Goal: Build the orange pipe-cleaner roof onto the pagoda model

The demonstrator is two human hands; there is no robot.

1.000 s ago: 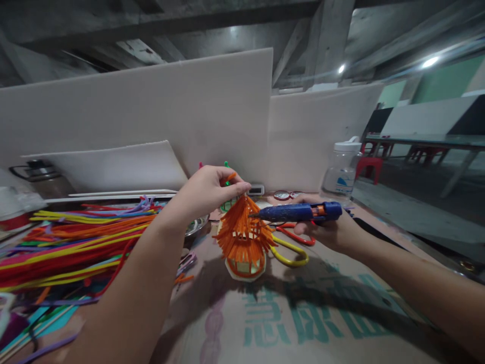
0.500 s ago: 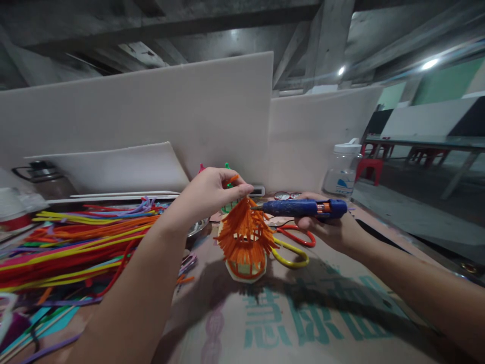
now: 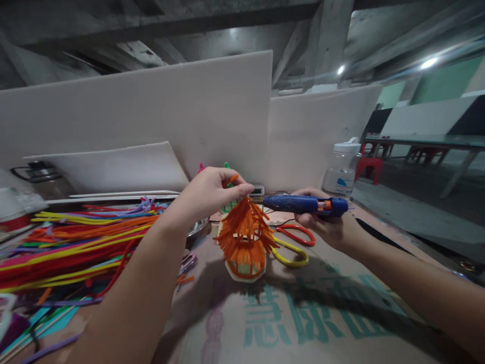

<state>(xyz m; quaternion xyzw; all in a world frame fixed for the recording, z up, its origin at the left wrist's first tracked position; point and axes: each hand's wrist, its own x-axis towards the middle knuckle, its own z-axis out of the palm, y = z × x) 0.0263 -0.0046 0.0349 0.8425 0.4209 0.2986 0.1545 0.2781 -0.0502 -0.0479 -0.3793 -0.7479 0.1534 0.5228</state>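
My left hand (image 3: 210,193) pinches the top of a small orange pipe-cleaner hut (image 3: 244,237), holding a short orange piece at its peak. The hut stands on a pale base on the brown cardboard (image 3: 303,313). My right hand (image 3: 328,225) grips a blue hot glue gun (image 3: 303,204), held level with its nozzle pointing left, close to the hut's top beside my left fingertips.
A heap of coloured pipe cleaners (image 3: 76,242) covers the left of the table. Scissors with red and yellow handles (image 3: 293,245) lie behind the hut. A clear plastic bottle (image 3: 341,169) stands at the right. White foam boards (image 3: 151,121) wall off the back.
The glue gun has risen and drawn slightly right, from touching the roof's side to level with the peak. My left hand has kept its pinch on the top.
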